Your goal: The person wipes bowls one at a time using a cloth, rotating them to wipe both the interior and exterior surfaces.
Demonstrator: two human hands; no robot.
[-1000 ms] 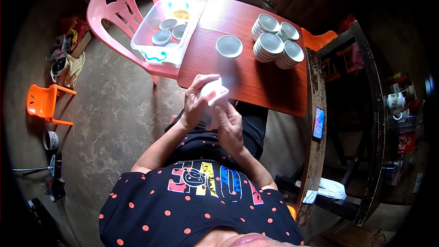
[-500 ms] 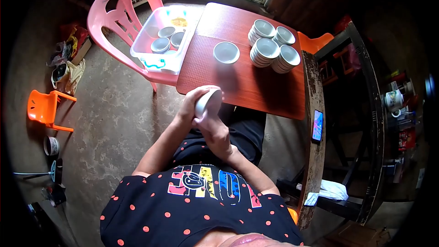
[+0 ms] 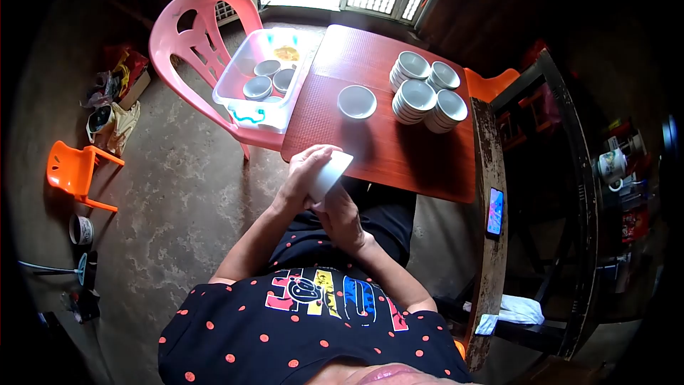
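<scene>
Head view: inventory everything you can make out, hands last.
Table: one, red-brown, centre
Held bowl: one, white, before table
Single bowl: one, grey, on table
Bowl stacks: four, grey, table's right
Large chair: one, pink, table's left
Tub: one, clear, on large chair
Tub bowls: at least four, grey, inside
Small chair: one, orange, left floor
Seat: one, orange, beyond bowl stacks
Bench: one, brown, table's right
Phone: one, blue-screened, on bench
Cloth: one, white, lower right
Mug: one, white, far right
Bags: count unclear, mixed, left floor
Shirt: one, dotted black, bottom
Left hand, right hand: one each, bare, at held bowl

The white bowl (image 3: 333, 173) partly hides the right grip (image 3: 343, 224); the phone screen (image 3: 495, 212) is unreadable.
</scene>
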